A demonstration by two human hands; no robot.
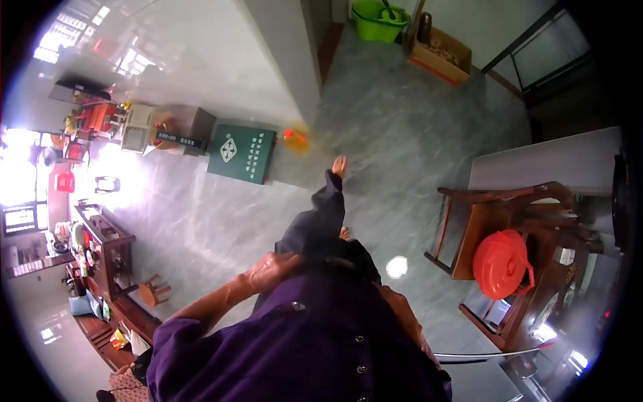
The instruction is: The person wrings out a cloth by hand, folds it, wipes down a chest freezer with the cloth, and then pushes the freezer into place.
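Note:
My left hand (pixel 273 266) is at the front of my dark trousers (pixel 309 231), just beyond the hem of my purple buttoned shirt (pixel 288 342). It touches the dark cloth there, but the fingers are blurred, and I cannot make out whether they grip it. On the other side, my right forearm (pixel 402 311) runs along the shirt; the hand at its end is hidden by my body. A thin silver rod (pixel 489 354) with a red tip extends to the right from beside that arm. One bare foot (pixel 339 166) is forward on the grey floor.
A green box (pixel 241 154) and a bottle of yellow liquid (pixel 295 141) are ahead on the left. Right stands a wooden chair (pixel 465 241) with a red plastic basin (pixel 501 264). Farther off are a green bucket (pixel 378 23), a cardboard box (pixel 439 57) and a small stool (pixel 153 291).

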